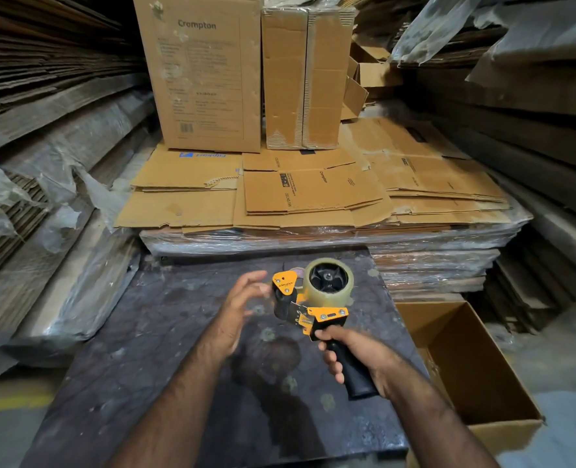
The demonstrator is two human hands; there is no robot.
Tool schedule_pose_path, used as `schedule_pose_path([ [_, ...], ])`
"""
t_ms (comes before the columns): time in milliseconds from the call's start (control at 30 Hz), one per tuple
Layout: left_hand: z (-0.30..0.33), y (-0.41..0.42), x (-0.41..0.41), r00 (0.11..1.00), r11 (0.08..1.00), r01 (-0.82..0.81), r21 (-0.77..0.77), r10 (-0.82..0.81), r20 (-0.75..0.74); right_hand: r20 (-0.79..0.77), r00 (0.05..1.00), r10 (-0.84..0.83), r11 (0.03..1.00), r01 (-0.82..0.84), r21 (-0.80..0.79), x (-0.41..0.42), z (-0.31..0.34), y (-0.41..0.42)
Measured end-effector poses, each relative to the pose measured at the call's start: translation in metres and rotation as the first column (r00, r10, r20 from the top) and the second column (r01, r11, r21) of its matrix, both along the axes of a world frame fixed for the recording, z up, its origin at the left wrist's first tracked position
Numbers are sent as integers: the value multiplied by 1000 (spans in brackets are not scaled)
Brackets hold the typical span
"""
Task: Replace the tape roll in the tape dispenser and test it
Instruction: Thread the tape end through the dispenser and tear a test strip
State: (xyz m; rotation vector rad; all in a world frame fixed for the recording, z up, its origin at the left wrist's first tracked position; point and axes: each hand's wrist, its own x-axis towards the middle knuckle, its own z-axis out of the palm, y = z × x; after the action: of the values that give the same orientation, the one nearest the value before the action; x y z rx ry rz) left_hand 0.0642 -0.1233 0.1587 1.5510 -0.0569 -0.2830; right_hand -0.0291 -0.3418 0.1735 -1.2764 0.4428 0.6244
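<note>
An orange and black tape dispenser (pixel 313 309) is held above a dark table (pixel 151 349). A roll of clear tape (pixel 330 297) sits on its black hub. My right hand (pixel 354 352) is wrapped around the dispenser's black handle. My left hand (pixel 242 298) hovers just left of the dispenser's front roller, fingers spread and slightly blurred, holding nothing and a small gap away from the dispenser.
An open cardboard box (pixel 465 363) stands on the floor to the right of the table. Flattened cartons (pixel 313 190) lie stacked on a wrapped pallet behind it, with upright boxes (pixel 205 72) further back. Wrapped cardboard stacks (pixel 43 163) line both sides.
</note>
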Motion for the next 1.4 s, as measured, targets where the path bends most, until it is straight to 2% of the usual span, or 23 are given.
schedule_pose_path([
  [67, -2, 1, 3, 987, 989, -123, -77, 114, -110, 86, 995, -45, 986, 58, -153, -1, -2, 3],
  [133, -6, 4, 5, 970, 980, -194, -51, 184, -159, 210, 976, -61, 906, 143, -399, 0, -7, 3],
  [200, -10, 8, 6, 961, 975, -221, -8, 216, -171, 339, 939, 55, 706, 203, -679, 1, -15, -1],
  [267, -10, 10, 6, 964, 979, -202, -6, 198, -180, 336, 919, 205, 455, 214, -865, -2, -24, -4],
  [300, -12, 11, 6, 968, 984, -178, -5, 174, -183, 322, 915, 242, 360, 224, -906, -4, -27, -5],
  [433, -13, 10, -5, 982, 999, 36, 2, -35, -188, 259, 894, 365, 132, 226, -965, -13, -39, 0],
  [600, -16, 8, -20, 956, 970, 193, 148, -151, -253, 165, 888, 429, -60, 211, -976, -20, -43, 16],
  [733, -24, 14, -27, 950, 964, 222, 144, -181, -255, 167, 887, 430, -111, 235, -966, -26, -47, 29],
  [933, -34, 25, -33, 988, 985, 112, 133, -96, -122, 236, 863, 447, -123, 320, -939, -27, -56, 46],
  [1100, -38, 38, -39, 994, 987, 77, 139, -65, -89, 231, 874, 426, -145, 319, -937, -28, -59, 55],
  [1233, -42, 51, -41, 996, 987, 53, 155, -39, -86, 224, 863, 453, -166, 328, -930, -24, -63, 63],
  [1400, -40, 66, -41, 988, 989, 32, 141, -10, -154, 220, 863, 454, -113, 300, -947, -24, -60, 80],
])
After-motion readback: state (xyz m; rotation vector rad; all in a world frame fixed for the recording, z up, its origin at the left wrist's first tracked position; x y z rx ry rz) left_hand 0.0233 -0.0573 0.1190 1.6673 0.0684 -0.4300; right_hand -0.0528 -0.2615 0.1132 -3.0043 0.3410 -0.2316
